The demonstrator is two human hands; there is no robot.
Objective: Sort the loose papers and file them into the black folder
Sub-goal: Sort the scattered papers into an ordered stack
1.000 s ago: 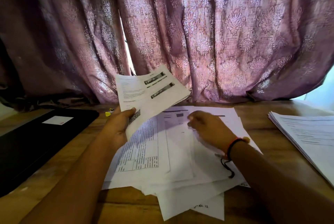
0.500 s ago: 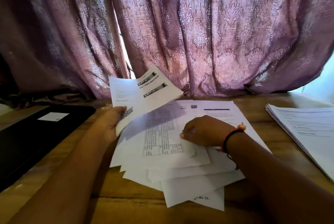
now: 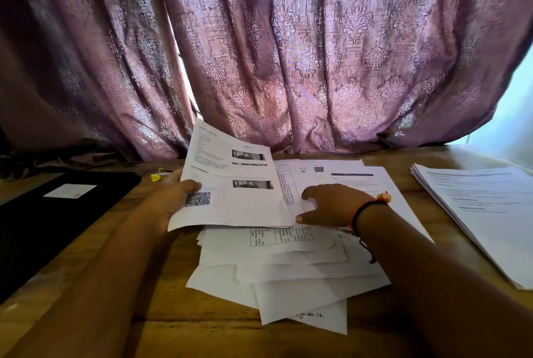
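Note:
A messy heap of loose white papers (image 3: 288,274) lies on the wooden table in front of me. My left hand (image 3: 170,199) grips a thin bundle of printed sheets (image 3: 239,193) by its left edge, holding it low over the heap. My right hand (image 3: 328,204) rests on the heap just right of the bundle, fingers spread on a sheet with a table printed on it. The black folder (image 3: 49,213) lies shut at the left, with a small white label on its cover.
A neat stack of printed pages (image 3: 484,213) sits at the right edge of the table. A small yellow object (image 3: 157,176) lies behind the folder. A purple patterned curtain (image 3: 288,54) hangs close behind the table. Bare wood shows along the front edge.
My left hand has lowered the bundle from a raised tilt to nearly flat over the heap. My right hand has stayed on the heap, sliding slightly left toward the bundle's edge.

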